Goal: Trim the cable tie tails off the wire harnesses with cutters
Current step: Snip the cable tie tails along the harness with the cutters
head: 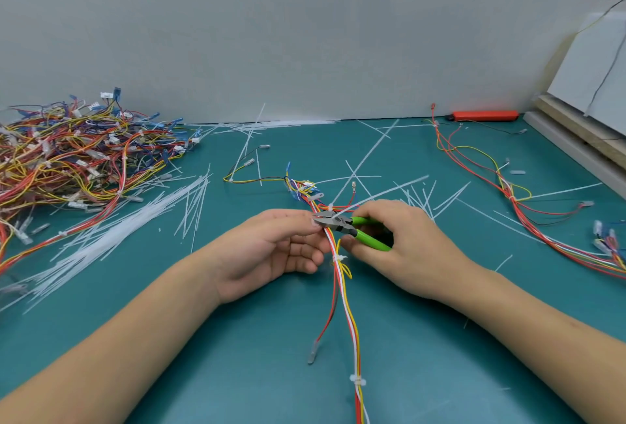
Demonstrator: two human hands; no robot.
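Green-handled cutters, gripped by the right hand, bite at a tie tail on the limp, light harness that the left hand pinches beside the cut above the tabletop.

You see everything through one wide-angle camera worn on your head, aimed forward and down across the teal mat toward the grey wall. It sits close above your forearms, so your left hand and right hand fill the centre.
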